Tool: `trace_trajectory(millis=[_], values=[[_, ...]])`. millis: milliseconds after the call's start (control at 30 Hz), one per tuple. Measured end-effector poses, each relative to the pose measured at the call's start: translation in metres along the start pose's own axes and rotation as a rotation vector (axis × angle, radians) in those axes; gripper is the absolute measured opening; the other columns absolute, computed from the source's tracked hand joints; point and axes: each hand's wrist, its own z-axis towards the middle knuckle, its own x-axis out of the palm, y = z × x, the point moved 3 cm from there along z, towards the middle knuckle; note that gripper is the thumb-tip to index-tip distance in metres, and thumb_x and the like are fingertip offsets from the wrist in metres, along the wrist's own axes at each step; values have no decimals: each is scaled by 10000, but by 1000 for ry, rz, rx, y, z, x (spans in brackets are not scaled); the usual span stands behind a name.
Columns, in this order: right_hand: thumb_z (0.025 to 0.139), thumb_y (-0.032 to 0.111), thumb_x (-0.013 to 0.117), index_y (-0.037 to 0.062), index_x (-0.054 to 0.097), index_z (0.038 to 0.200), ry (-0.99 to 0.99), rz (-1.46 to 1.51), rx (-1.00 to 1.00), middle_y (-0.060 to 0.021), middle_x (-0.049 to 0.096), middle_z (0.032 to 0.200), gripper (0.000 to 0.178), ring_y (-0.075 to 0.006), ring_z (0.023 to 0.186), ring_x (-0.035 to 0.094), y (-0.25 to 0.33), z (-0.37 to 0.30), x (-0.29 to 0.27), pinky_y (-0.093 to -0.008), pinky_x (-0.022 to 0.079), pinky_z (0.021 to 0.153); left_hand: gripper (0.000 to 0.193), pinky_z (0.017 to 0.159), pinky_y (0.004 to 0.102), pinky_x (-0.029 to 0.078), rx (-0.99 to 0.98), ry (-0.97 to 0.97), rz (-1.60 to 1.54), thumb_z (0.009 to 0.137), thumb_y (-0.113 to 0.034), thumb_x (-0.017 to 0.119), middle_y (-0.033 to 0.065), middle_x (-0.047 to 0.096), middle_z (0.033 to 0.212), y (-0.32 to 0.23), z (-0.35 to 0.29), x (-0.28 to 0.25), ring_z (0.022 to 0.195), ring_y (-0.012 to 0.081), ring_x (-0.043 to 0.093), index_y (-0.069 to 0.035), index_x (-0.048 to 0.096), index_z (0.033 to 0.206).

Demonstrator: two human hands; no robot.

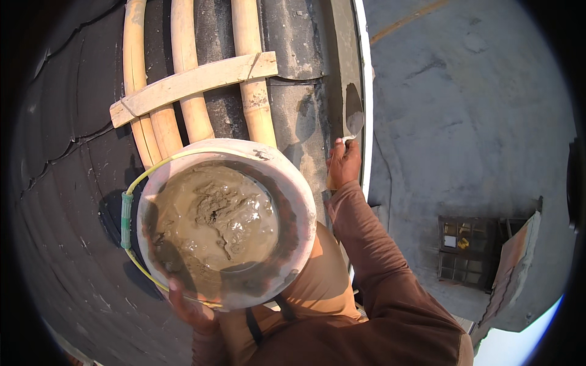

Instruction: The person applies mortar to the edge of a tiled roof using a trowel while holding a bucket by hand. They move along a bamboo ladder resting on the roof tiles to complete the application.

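My right hand (345, 161) is closed round the handle of a trowel (353, 111). The pointed blade lies against a grey mortar strip (345, 58) along the roof's right edge. My left hand (194, 312) grips the near rim of a pale round bucket (303, 183), its thumb up at the rim and its other fingers partly hidden below. Wet grey-brown mortar (226, 210) fills the lower part of the bucket, heaped in the middle. The bucket's yellow wire handle with a green grip (126, 221) hangs over its left side.
Dark corrugated roofing (67, 201) spreads left and beneath. Bamboo poles (249, 73) tied to a wooden crosspiece (195, 85) lie beyond the bucket. Right of the white roof edge (367, 91) is a grey wall (464, 110), with a dark-framed window (464, 251) lower down.
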Motion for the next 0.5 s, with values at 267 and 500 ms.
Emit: trace_trajectory(millis=[267,500], values=[[1008,284,573,-27,561,1021,100,-210,-11,-67,604,735,312,-135,517,574,22,34,5,-298,469,470,793,1164,559,308,-471,-173,-527,882,-276,759,192,275,1548,11,-7,2,1439,370,299,-103,300,1506],[993,281,581,-55,584,1082,209,-246,86,-114,642,732,347,-195,524,642,25,29,4,-337,510,494,836,1162,553,311,-518,-225,-604,855,-297,786,178,271,1549,6,-3,8,1441,361,297,-135,302,1518]])
